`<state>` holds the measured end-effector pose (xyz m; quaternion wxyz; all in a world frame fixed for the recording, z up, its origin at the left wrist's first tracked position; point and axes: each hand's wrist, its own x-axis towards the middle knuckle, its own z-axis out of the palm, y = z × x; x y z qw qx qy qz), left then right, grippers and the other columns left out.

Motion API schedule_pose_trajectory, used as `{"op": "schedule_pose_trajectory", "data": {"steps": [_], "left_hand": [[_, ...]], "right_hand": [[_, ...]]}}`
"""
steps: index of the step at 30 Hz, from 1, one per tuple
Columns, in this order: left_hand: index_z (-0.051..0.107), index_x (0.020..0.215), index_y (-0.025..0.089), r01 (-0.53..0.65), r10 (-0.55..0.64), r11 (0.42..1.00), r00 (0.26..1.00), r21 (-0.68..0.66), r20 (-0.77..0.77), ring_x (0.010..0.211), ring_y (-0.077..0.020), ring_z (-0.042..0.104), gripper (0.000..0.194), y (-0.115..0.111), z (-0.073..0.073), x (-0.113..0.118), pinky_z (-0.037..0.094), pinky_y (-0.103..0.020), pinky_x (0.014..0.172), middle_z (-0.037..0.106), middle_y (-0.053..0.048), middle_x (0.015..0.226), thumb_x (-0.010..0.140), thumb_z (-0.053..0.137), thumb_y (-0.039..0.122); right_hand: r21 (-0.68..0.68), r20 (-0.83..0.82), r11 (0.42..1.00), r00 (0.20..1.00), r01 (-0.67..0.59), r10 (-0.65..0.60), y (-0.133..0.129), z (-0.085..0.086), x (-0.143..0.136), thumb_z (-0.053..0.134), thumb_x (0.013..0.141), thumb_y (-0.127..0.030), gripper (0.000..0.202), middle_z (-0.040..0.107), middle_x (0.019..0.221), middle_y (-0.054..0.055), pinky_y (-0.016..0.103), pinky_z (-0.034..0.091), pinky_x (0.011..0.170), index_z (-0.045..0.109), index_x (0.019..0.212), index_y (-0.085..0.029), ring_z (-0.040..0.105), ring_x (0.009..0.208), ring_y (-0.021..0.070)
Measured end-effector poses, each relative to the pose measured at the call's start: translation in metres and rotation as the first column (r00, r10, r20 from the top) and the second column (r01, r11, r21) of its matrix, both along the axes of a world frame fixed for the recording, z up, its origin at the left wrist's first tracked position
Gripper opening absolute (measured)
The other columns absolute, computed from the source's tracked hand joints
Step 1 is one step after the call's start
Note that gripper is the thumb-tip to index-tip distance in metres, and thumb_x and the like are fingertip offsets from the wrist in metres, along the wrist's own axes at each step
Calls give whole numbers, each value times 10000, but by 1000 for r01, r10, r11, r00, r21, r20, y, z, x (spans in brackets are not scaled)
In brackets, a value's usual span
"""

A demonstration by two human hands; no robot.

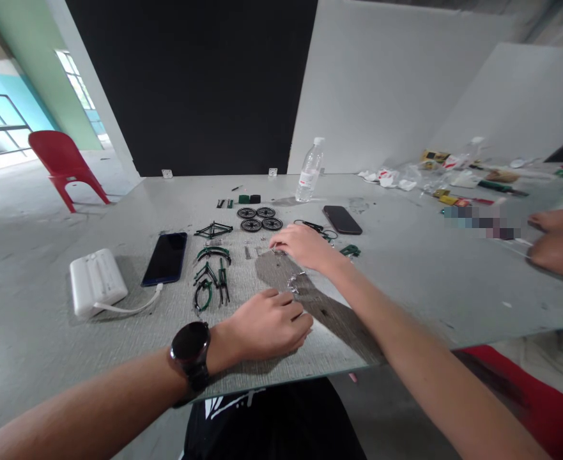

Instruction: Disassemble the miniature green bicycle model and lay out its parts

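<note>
My left hand (271,324), with a black watch (190,350) on the wrist, lies curled on the table near its front edge; its palm side is hidden. Farther in, my right hand (303,244) reaches down with fingers bent together over small shiny metal pieces (278,251); what the fingertips pinch, if anything, is too small to make out. Between the hands is a little heap of silvery parts (294,282). Left of them lie a miniature bicycle frame (214,229), green-black curved fenders (213,254), a fork (222,281) and several spoked wheels (251,225).
On the left, a white power bank (97,281) is cabled to a phone (165,258). A water bottle (310,171) and a dark phone (342,220) stand and lie beyond my right hand. At far right are plastic wrappings (429,176) and another person's hands (559,246).
</note>
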<state>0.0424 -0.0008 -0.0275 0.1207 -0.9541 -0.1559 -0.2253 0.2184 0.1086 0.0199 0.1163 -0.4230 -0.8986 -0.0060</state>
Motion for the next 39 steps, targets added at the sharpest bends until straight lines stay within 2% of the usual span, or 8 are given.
{"op": "schedule_pose_trajectory", "data": {"steps": [6,23,27,32,39], "left_hand": [[557,856,180,4,-4,1000,1000,16,11,722,-177,566,176,1,0,0,430,-322,612,612,-10,776,995,470,243],[557,852,173,9,-10,1000,1000,21,12,719,-173,568,182,1,-2,1,434,-319,622,615,-14,774,996,471,242],[555,837,174,11,-12,1000,1000,27,22,722,-172,566,205,1,-1,1,432,-316,619,609,-14,768,1003,457,240],[562,849,176,9,-9,1000,1000,15,0,738,-176,573,165,0,0,0,431,-315,602,615,-19,772,984,485,231],[566,852,175,8,-8,1000,1000,6,7,728,-171,565,176,0,-2,0,440,-319,619,614,-19,774,992,480,237]], "right_hand": [[5,72,1000,997,-1,0,-1,-3,-6,619,908,-162,192,766,941,37,408,410,871,775,939,-270,642,957,252],[6,87,999,995,54,-54,0,-7,-13,584,936,-176,199,743,971,83,347,461,821,777,927,-221,645,936,230],[-21,40,998,998,56,-55,-2,0,-8,574,941,-196,208,739,966,73,349,461,806,778,940,-235,644,907,221],[44,-112,989,985,140,-134,-1,8,5,527,965,-233,251,733,1001,65,357,463,792,774,1006,-247,642,895,220],[-2,30,996,996,90,-90,-4,-4,-4,595,943,-251,193,746,904,59,351,454,771,786,974,-255,641,857,220]]}}
